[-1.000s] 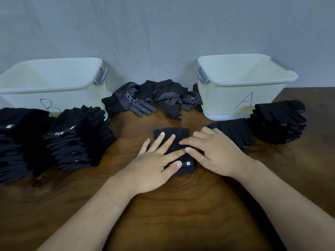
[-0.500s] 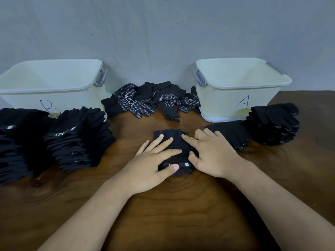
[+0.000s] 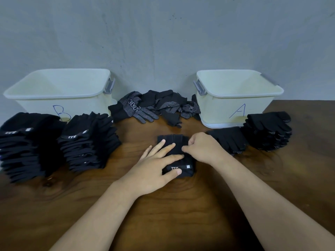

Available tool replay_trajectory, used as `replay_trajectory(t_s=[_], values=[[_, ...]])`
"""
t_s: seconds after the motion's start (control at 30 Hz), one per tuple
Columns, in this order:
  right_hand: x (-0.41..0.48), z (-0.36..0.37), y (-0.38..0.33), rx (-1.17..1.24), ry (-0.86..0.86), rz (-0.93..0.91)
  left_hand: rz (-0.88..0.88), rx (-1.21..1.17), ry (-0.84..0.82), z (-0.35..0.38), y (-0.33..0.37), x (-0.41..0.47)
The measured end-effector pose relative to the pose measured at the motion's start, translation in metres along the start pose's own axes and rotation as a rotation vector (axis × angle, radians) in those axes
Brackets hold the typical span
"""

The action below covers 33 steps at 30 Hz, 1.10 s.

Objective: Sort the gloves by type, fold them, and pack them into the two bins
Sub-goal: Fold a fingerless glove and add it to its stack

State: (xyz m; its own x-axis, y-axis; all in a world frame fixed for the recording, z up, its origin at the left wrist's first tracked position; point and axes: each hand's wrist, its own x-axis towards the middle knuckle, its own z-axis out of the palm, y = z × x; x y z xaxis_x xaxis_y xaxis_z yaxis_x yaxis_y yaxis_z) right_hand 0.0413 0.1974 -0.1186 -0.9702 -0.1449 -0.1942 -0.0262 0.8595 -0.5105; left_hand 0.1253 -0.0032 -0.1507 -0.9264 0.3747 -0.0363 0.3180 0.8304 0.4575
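Note:
A black knit glove (image 3: 174, 142) with a small white label lies flat on the table's middle. My left hand (image 3: 155, 165) presses on it with straight fingers. My right hand (image 3: 201, 147) has its fingers curled at the glove's right edge and pinches the fabric. Bin B (image 3: 59, 91) stands at the back left, bin A (image 3: 235, 95) at the back right. Between them lies a loose heap of dotted black gloves (image 3: 154, 107).
Two tall stacks of folded plain black gloves (image 3: 87, 140) (image 3: 23, 147) stand in front of bin B. A stack of dotted gloves (image 3: 270, 131) and a flat pair (image 3: 228, 140) lie in front of bin A. A grey wall stands behind.
My right hand's fingers have curled from flat into a pinch on the glove's right edge. My left hand stays pressed on the glove.

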Motion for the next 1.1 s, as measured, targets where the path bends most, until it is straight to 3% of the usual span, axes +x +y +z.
replay_trajectory(t_s=[0.13, 0.3, 0.43, 0.7, 0.9, 1.1], values=[[0.001, 0.000, -0.006, 0.174, 0.015, -0.027, 0.005, -0.111, 0.082, -0.001, 0.000, -0.003], [-0.009, 0.000, -0.007, 0.556, 0.055, -0.130, -0.187, -0.645, 0.290, -0.014, 0.003, -0.005], [-0.021, -0.006, -0.016, 0.824, 0.017, -0.219, -0.087, -0.987, 0.325, -0.018, 0.004, -0.007], [-0.033, -0.026, -0.037, 0.942, 0.042, -0.305, -0.031, -1.013, 0.469, -0.044, 0.017, -0.021], [-0.047, -0.027, -0.057, 0.984, -0.235, -0.375, -0.076, -0.936, 0.529, -0.069, 0.019, -0.053], [-0.043, -0.010, -0.119, 1.002, -0.331, -0.424, -0.164, -0.871, 0.607, -0.113, -0.008, -0.088]])
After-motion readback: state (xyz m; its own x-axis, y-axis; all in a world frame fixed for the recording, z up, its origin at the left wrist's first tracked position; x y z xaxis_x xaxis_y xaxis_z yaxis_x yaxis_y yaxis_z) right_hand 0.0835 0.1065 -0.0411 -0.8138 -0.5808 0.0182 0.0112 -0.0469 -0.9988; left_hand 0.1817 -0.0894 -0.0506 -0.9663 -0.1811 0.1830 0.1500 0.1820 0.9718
